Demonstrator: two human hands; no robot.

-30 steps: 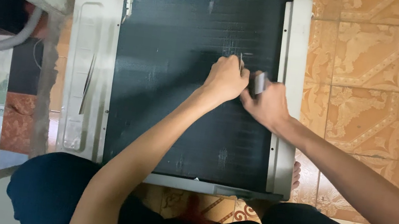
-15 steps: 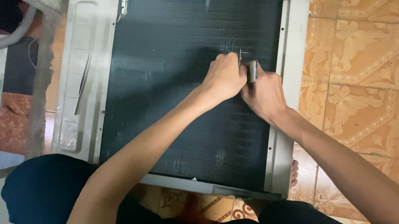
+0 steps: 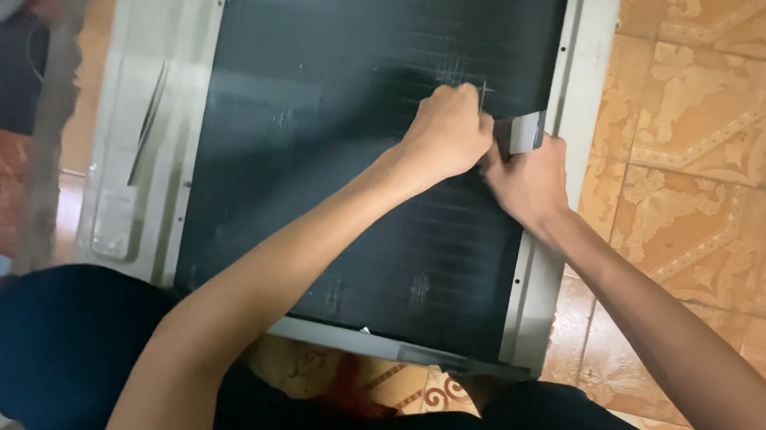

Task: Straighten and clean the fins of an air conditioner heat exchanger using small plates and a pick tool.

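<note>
Left hand (image 3: 451, 134) fisted on dark finned coil panel (image 3: 334, 137) of white metal air-conditioner unit (image 3: 151, 110) lying on orange patterned floor tiles (image 3: 720, 124); fingers pinch thin metal tool (image 3: 483, 91). Right hand (image 3: 530, 181) fingers grip flat grey comb-like tool (image 3: 520, 131) just beside.

one air-conditioner unit (image 3: 311, 154); two hands (image 3: 451, 134); one grey tool (image 3: 520, 130)

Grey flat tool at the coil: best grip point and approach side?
Judging by its pose, grip the grey flat tool by its broad free end, which sticks out up and right above the right hand. Come from the right, over the pale frame strip; the left hand blocks the other side, on the dark fins.
</note>
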